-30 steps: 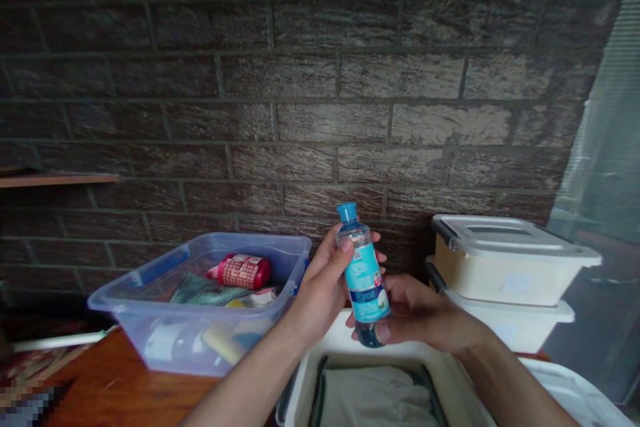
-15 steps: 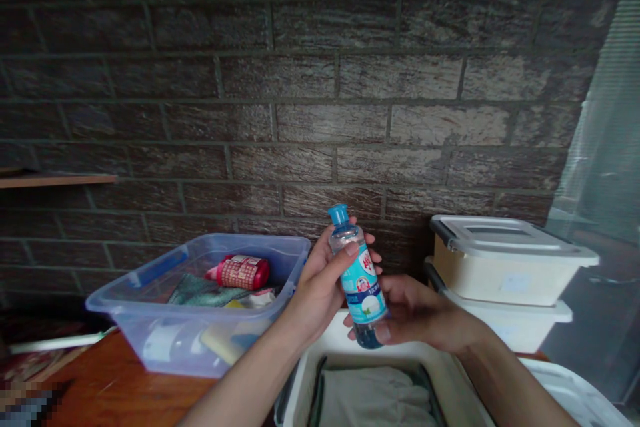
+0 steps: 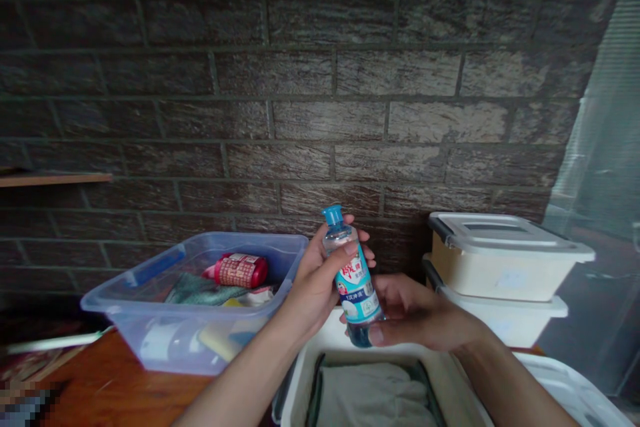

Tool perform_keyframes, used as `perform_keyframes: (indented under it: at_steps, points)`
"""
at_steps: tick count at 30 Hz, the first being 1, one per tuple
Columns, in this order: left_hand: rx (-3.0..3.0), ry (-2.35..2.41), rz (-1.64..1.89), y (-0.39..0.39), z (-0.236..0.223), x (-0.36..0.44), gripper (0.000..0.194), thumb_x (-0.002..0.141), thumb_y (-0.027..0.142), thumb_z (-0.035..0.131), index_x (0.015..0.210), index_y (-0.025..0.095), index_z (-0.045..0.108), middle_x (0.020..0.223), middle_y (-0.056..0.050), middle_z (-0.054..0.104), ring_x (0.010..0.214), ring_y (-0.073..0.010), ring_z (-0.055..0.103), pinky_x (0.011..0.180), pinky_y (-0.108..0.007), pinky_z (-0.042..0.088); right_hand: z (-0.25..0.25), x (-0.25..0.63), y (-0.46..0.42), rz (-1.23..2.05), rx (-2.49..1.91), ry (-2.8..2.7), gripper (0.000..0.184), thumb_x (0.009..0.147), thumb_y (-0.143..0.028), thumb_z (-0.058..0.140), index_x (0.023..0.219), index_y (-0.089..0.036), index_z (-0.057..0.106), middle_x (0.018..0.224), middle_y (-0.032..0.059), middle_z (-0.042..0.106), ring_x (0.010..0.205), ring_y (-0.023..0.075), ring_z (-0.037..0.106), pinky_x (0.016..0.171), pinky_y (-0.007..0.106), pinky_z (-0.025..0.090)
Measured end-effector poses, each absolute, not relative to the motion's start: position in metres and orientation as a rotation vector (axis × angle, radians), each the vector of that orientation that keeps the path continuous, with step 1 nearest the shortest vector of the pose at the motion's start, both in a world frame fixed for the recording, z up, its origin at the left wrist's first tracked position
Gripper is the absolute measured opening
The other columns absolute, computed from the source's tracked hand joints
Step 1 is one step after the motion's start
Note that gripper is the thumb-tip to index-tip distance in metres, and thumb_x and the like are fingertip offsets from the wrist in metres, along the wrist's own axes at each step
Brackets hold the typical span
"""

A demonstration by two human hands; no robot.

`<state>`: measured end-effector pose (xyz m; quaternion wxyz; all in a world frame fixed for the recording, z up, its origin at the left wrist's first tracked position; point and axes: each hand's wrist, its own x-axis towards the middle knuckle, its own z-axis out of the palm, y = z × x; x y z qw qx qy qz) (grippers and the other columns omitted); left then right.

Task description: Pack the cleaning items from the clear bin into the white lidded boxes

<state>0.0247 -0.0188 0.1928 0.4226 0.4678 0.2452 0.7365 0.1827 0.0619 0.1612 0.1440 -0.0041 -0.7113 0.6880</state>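
I hold a small clear bottle [image 3: 353, 280] with a blue cap, a turquoise label and blue liquid, upright between both hands. My left hand [image 3: 315, 283] wraps the bottle's upper part, thumb across the front. My right hand [image 3: 417, 313] grips its base, thumb under the label. The bottle hangs above the far rim of an open white bin [image 3: 305, 380] with grey-white cloth inside.
A clear plastic tub [image 3: 145, 310] to the left holds a red bottle [image 3: 240, 270], cloths and other items on a wooden table [image 3: 110, 390]. Two stacked lidded white boxes [image 3: 500, 267] stand at the right. A dark brick wall is behind; a shelf [image 3: 50, 179] sits far left.
The bottle has been turned in my hands, showing a different side of its label, and has shifted slightly left. Both hands kept their hold.
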Motion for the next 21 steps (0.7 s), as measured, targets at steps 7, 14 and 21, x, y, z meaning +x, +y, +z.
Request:
perform_keyframes:
  at_steps: [7, 14, 21]
  points:
    - [1.088, 0.772, 1.851, -0.0176, 0.1920, 0.0270, 0.057, 0.081, 0.025, 0.082, 0.132, 0.024, 0.056, 0.106, -0.004, 0.071, 0.084, -0.0180, 0.072, 0.081, -0.034, 0.058, 0.1625, 0.1747, 0.0583, 1.783, -0.072, -2.021, 0.058, 0.066, -0.024, 0.093, 0.117, -0.017, 0.067, 0.101, 0.0024, 0.068, 0.091, 0.0180, 0.060, 0.081, 0.028, 0.046]
    - [1.082, 0.686, 1.875, -0.0187, 0.1930, 0.0246, 0.051, 0.082, 0.024, 0.081, 0.128, 0.023, 0.059, 0.100, -0.002, 0.071, 0.082, -0.0166, 0.071, 0.082, -0.033, 0.059, 0.1607, 0.1797, 0.0615, 1.853, -0.012, -2.077, 0.042, 0.082, -0.032, 0.083, 0.116, -0.015, 0.067, 0.103, 0.0037, 0.067, 0.092, 0.0172, 0.059, 0.083, 0.029, 0.045]
    - [1.119, 0.713, 1.783, -0.0209, 0.1933, 0.0271, 0.051, 0.082, 0.027, 0.081, 0.128, 0.024, 0.058, 0.115, -0.007, 0.072, 0.091, -0.0206, 0.071, 0.082, -0.036, 0.058, 0.1652, 0.1784, 0.0597, 1.768, 0.015, -1.997, 0.043, 0.077, -0.027, 0.086, 0.114, -0.017, 0.067, 0.104, 0.0034, 0.068, 0.099, 0.0199, 0.061, 0.093, 0.034, 0.046]
